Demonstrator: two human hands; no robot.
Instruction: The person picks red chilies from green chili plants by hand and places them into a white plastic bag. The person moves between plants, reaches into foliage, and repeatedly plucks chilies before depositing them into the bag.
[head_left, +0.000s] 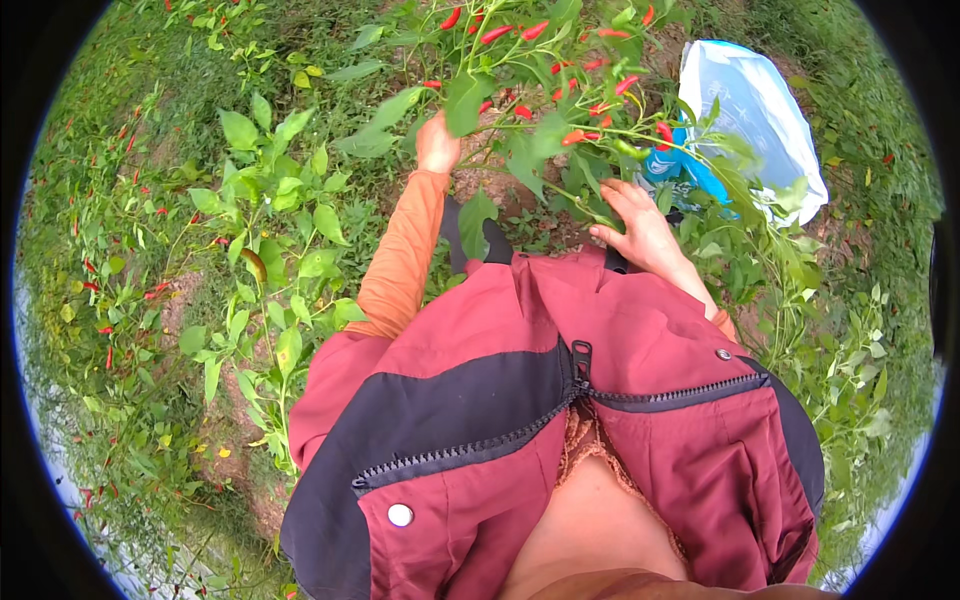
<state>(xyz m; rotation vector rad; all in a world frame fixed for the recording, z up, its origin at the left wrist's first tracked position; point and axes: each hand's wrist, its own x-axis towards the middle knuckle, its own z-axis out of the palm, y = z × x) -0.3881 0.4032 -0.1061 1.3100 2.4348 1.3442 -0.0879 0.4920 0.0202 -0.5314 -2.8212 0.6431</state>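
Observation:
Several red chili peppers (534, 31) hang on a leafy chili plant (465, 101) at the top centre. My left hand (438, 144) reaches in at the left side of this plant, its fingers partly hidden behind a leaf, so its grip cannot be told. My right hand (637, 219) is at a green stem low on the plant's right side, thumb and fingers apart around it; whether it grips the stem is unclear. To the right of the plant, above my right hand, a white and blue plastic sack (750, 127) stands with its mouth wide.
Another green chili plant (285, 202) rises to the left of my left arm, with one brownish pepper (253, 265). More plants with red peppers (109, 357) fill the far left. Leafy branches (787, 285) stand at the right, below the sack. Bare soil shows between plants.

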